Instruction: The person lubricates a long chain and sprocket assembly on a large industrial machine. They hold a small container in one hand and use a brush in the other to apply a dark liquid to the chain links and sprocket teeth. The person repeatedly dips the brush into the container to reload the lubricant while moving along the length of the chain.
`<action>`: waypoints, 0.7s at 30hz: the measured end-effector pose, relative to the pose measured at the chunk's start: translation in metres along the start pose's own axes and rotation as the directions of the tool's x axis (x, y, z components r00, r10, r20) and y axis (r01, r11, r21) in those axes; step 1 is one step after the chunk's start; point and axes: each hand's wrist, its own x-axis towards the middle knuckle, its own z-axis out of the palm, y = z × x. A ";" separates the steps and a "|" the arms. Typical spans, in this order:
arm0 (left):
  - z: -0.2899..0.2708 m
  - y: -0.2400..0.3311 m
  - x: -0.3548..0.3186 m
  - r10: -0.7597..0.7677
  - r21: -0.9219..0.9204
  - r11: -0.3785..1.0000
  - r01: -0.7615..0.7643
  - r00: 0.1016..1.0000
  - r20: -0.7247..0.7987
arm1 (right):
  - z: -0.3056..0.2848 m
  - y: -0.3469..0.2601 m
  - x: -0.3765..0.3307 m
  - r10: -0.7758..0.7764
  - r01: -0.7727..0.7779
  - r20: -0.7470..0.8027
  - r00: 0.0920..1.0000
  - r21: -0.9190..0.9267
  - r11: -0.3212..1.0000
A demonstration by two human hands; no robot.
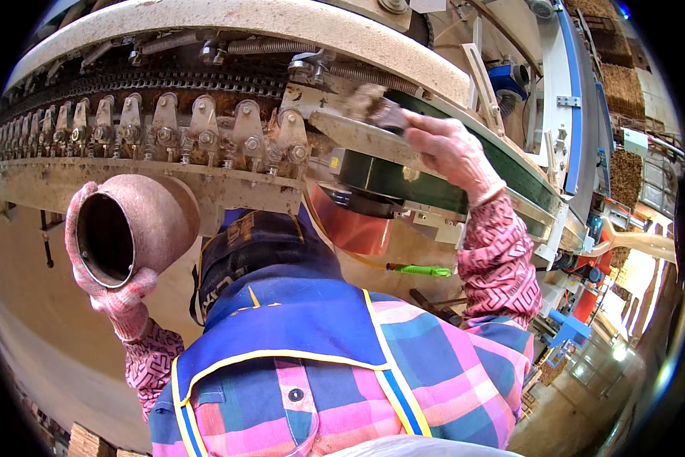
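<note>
Below the metal brackets (204,126): a rusty pot (159,202), tilted well over, its dark mouth turned out to the left — what lies inside, I can't make out.
Left hand (118,298): wrapped round the pot's rim end, fingers up the outer side, thumb along the lower edge.
Right hand (453,152): closed round the grip of a brush-like tool (389,116) (its pale end is smeared in a blur, so I won't swear to bristles).
Tool's long axis: runs from the fingers leftward and slightly up, over the pale bar (357,137) beside the green belt (514,169).
Pot to tool: well apart, the pot lower and to the left, its mouth looking away from the tool — to my eye, that angle matters most for any move bringing the two together.
Nearer hand: the right for the belt and bar, the left for the brackets.
Hose nozzle (422,270): green, between the apron (281,312) and the right sleeve (502,266), touched by neither hand.
</note>
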 end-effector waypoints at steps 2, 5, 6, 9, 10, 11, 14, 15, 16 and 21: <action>-0.003 -0.002 0.004 0.032 0.033 0.999 -0.033 0.999 0.029 | -0.010 0.021 -0.007 0.128 -0.125 -0.033 0.991 0.073 0.989; -0.002 0.008 0.008 -0.021 0.048 0.999 0.019 0.999 0.045 | 0.004 0.030 -0.008 -0.153 0.043 -0.325 0.933 -0.323 0.945; 0.003 0.015 0.007 -0.054 0.041 0.998 0.053 0.998 0.034 | 0.013 0.028 -0.007 -0.354 0.102 -0.388 0.851 -0.539 0.836; 0.001 0.015 0.006 -0.057 0.032 0.998 0.056 0.997 0.042 | 0.016 0.030 -0.006 -0.297 0.193 -0.329 0.896 -0.313 0.930; -0.001 0.012 0.007 -0.043 0.023 0.999 0.042 0.998 0.045 | 0.014 0.033 -0.003 -0.378 0.318 -0.315 0.870 -0.227 0.921; 0.001 0.011 0.006 -0.035 0.025 0.999 0.034 0.999 0.025 | 0.009 0.035 -0.008 -0.333 0.268 -0.296 0.895 -0.239 0.933; 0.000 0.011 0.004 -0.064 -0.024 0.998 0.065 0.997 0.031 | 0.003 0.027 -0.007 -0.193 0.179 -0.221 0.956 -0.082 0.980; 0.002 0.013 0.004 -0.069 -0.017 0.997 0.069 0.997 0.017 | 0.002 0.021 -0.003 -0.178 0.158 -0.219 0.959 -0.106 0.982; 0.001 0.012 0.004 -0.069 -0.019 0.997 0.069 0.997 0.016 | 0.009 0.012 0.007 -0.230 0.184 -0.228 0.946 -0.206 0.961; 0.002 0.015 0.007 -0.084 -0.006 0.996 0.084 0.996 0.036 | 0.052 -0.015 0.041 -0.201 0.198 -0.265 0.943 -0.037 0.980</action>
